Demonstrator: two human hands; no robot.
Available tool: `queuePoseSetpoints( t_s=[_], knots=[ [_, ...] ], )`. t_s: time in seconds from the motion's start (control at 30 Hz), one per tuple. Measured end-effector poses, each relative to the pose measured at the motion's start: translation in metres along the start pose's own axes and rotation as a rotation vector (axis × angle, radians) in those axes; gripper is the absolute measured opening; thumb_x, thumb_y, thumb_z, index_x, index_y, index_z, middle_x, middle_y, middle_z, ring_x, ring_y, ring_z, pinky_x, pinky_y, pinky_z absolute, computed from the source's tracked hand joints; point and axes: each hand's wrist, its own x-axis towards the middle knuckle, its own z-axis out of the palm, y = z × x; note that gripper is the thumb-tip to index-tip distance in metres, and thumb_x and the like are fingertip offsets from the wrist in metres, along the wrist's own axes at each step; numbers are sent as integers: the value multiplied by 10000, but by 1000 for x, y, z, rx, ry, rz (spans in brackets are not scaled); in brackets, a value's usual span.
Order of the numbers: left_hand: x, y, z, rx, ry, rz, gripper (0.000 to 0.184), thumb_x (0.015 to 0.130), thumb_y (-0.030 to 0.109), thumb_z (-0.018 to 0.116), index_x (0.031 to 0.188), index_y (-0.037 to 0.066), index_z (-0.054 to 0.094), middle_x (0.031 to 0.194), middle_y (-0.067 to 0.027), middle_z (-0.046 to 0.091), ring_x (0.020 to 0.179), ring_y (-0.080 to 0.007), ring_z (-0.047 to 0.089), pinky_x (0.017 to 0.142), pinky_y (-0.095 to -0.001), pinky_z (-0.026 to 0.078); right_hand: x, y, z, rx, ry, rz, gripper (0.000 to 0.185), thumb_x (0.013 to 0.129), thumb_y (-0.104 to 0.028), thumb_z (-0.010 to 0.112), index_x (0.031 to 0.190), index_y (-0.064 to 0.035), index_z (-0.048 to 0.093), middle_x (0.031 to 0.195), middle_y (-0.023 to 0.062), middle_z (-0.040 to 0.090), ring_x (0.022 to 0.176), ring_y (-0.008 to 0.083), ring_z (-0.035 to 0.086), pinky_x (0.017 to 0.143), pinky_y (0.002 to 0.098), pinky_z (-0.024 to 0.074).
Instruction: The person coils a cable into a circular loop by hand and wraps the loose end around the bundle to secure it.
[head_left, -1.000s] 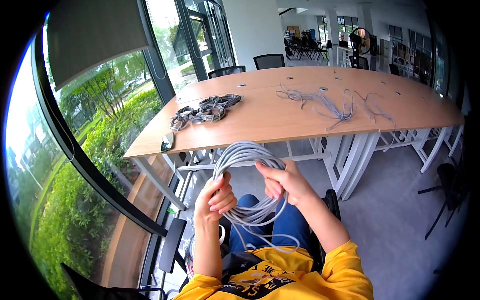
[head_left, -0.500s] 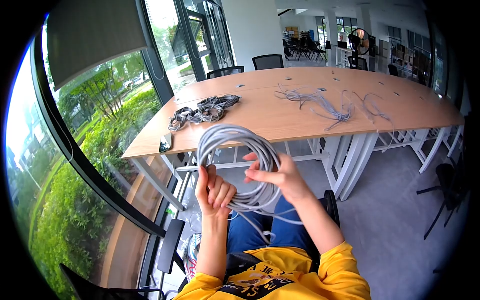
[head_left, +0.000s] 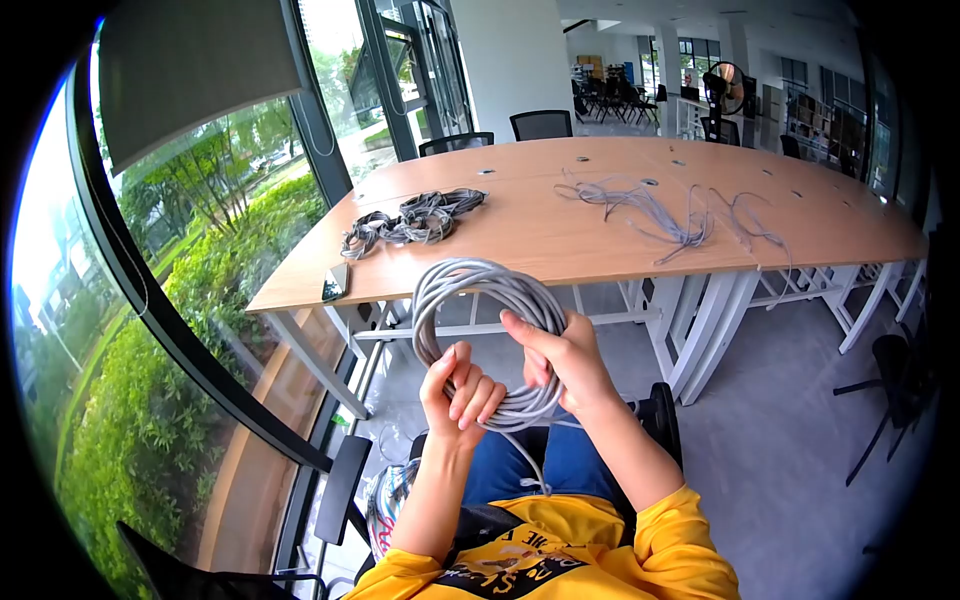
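A grey cable (head_left: 487,275), wound into a round coil of several loops, is held up in front of me above my lap. My left hand (head_left: 463,393) is closed round the lower left side of the coil. Around its right side wraps my right hand (head_left: 562,362), thumb lying across the loops and fingers partly hidden behind them. A loose end of the cable hangs from the bottom of the coil down to my lap.
Bundled grey cables (head_left: 415,218) lie on the left of the wooden table (head_left: 530,230), near a phone (head_left: 336,283). Loose, tangled cables (head_left: 670,225) spread over its right half. A chair armrest (head_left: 343,490) is at my left, beside the window.
The coil has drawn slightly lower and to the right, and looks rounder. My right hand's fingers, spread before, have closed round its right side. My left hand keeps its hold.
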Motion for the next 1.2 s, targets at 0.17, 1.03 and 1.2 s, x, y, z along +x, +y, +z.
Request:
queuePoseSetpoints(
  t_s=[0.17,1.03,1.2],
  knots=[
    [2,-7,6,43,-82,33,193,830,260,413,788,72,413,468,-6,393,384,-112,373,487,-247,356,4,1,-10,17,11,15,460,766,-219,587,412,-142,303,335,-33,298,249,66,272,297,225,234],
    [3,26,16,629,239,-18,256,701,64,614,875,-22,448,613,-42,480,464,-133,526,561,-285,505,3,-8,-20,-29,-23,-24,264,685,-159,666,541,-61,469,388,-37,362,282,40,287,296,201,218],
    [7,-1,33,699,399,197,488,646,-33,638,1079,-2,415,825,-63,487,649,-116,532,624,-296,511,3,3,-19,171,160,-81,338,698,-167,663,495,-104,400,377,-43,333,271,48,276,292,208,212]
  ],
)
